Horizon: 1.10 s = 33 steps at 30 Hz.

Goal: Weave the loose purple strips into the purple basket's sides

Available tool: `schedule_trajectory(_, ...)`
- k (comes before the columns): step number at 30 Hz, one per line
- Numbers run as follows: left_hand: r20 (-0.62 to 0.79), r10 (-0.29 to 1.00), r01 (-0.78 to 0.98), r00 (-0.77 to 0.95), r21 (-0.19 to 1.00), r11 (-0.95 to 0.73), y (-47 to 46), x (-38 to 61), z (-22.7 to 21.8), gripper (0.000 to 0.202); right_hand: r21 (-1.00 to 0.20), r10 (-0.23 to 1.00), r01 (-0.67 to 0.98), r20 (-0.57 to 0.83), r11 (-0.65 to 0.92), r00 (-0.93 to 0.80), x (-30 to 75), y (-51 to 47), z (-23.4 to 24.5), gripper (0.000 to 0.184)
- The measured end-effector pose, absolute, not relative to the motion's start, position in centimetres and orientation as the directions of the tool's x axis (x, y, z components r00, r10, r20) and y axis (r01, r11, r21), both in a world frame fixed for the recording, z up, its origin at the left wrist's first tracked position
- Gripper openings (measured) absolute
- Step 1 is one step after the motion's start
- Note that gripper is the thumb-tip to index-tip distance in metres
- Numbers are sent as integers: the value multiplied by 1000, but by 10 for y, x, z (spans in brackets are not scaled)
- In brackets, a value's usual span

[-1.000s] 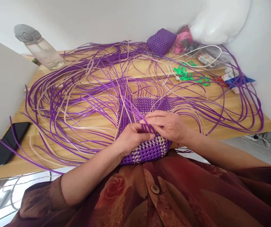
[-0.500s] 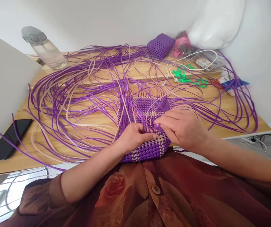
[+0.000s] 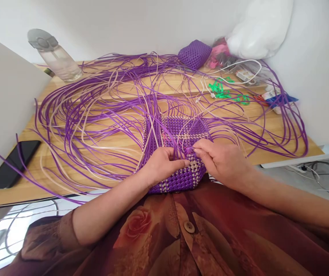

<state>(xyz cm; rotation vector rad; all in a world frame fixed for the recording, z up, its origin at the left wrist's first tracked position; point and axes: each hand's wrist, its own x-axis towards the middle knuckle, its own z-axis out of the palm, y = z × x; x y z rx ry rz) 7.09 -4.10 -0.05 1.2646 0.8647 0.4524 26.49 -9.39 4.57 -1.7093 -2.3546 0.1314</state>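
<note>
A half-woven purple and cream basket (image 3: 178, 132) rests at the near edge of a wooden table (image 3: 124, 90), against my body. My left hand (image 3: 163, 165) grips its near wall, fingers curled over the rim. Beside it, my right hand (image 3: 224, 163) pinches a purple strand (image 3: 189, 150) at the rim, fingertips closed together. Many long purple and cream strips (image 3: 95, 115) spread from the basket across the table.
A clear water bottle (image 3: 55, 57) lies at the back left. A black phone (image 3: 13, 163) sits at the left front edge. A small finished purple woven piece (image 3: 194, 53), pink stuff, a white bag (image 3: 260, 27), a white cable and green scraps (image 3: 220, 90) crowd the back right.
My right hand moved from over the left hand to the right, then closed into a pinch on a purple strand at the rim. The left hand kept its grip.
</note>
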Motion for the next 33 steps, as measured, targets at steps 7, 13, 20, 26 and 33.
schedule_trajectory(7,-283,721,91,633,952,293,-45,72,-2,27,-150,942,946,-136,286,-306,247,-97,55,51)
schedule_trajectory(13,-255,757,110,601,965,238,-48,69,2,23,-735,810,672,-450,-96,-376,245,-94,56,59)
schedule_trajectory(20,-294,786,107,543,953,283,-48,72,-6,24,-819,745,494,-519,-292,-420,238,-101,50,73)
schedule_trajectory(26,-308,777,143,549,950,276,-47,74,-4,26,-421,919,872,-180,249,-350,254,-98,55,48)
schedule_trajectory(33,-309,807,288,503,940,181,-48,75,7,26,-9,841,848,142,529,-523,277,-92,58,21)
